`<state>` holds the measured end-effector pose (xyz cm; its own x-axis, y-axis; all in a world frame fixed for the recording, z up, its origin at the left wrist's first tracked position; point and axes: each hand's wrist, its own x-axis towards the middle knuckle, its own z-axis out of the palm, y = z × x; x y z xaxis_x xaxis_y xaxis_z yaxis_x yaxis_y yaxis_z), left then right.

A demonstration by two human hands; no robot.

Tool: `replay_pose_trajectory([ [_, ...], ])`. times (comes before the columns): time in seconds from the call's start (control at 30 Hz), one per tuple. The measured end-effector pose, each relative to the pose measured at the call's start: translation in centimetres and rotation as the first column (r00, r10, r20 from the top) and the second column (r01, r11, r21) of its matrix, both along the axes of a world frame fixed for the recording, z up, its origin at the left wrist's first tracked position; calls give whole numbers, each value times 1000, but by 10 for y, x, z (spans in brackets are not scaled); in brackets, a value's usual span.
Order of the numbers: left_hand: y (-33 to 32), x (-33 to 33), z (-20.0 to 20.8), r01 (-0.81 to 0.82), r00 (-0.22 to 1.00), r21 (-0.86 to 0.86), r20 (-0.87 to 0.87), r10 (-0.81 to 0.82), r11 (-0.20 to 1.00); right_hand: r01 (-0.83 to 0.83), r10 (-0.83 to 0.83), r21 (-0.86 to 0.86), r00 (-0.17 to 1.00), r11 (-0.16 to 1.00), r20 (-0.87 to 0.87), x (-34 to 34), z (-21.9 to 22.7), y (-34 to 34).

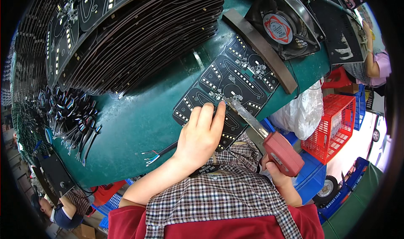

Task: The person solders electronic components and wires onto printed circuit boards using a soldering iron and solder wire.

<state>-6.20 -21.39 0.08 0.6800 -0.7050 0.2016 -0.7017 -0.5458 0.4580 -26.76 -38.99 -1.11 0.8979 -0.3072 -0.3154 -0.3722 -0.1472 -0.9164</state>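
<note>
A black circuit board panel [195,96] with rows of small light LEDs lies on the green tabletop in front of me. My left hand [199,133] is closed over its near part, the index fingertip pressing close to the solder pads. A black cable [168,148] runs under this hand, and its stripped coloured wire ends [152,158] stick out on the left. The cable's other end is hidden by my fingers. In my right hand [277,173] is a soldering iron [283,153] with a thick red handle. Its metal shaft points up-left, the tip at the pads beside my left index finger.
Tall stacks of similar boards [139,41] fill the upper left. Below them lies a bundle of cut black cables [69,112]. A dark bar [261,49] lies along the board's far right edge, next to a fan [286,26]. Red crates [332,129] stand at right; other people work nearby.
</note>
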Motion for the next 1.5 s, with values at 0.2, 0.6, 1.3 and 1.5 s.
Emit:
replay_pose_trajectory([
  [0.2, -3, -2, 4, 20, 998, 52, 61, -23, 998, 187, -218, 310, 973, 932, 70, 17, 16, 10],
  [0.6, -2, 0, 1, 49, 984, 66, 171, -60, 997, 151, -191, 383, 979, 911, 71, 10, 11, 5],
  [1.3, -9, -7, 6, -23, 974, 189, 227, -21, 982, 168, -209, 394, 976, 904, 62, 16, 20, 9],
  [1.5, -6, -2, -1, 26, 959, 105, 277, -54, 994, 113, -151, 333, 984, 936, 92, 6, 8, 7],
])
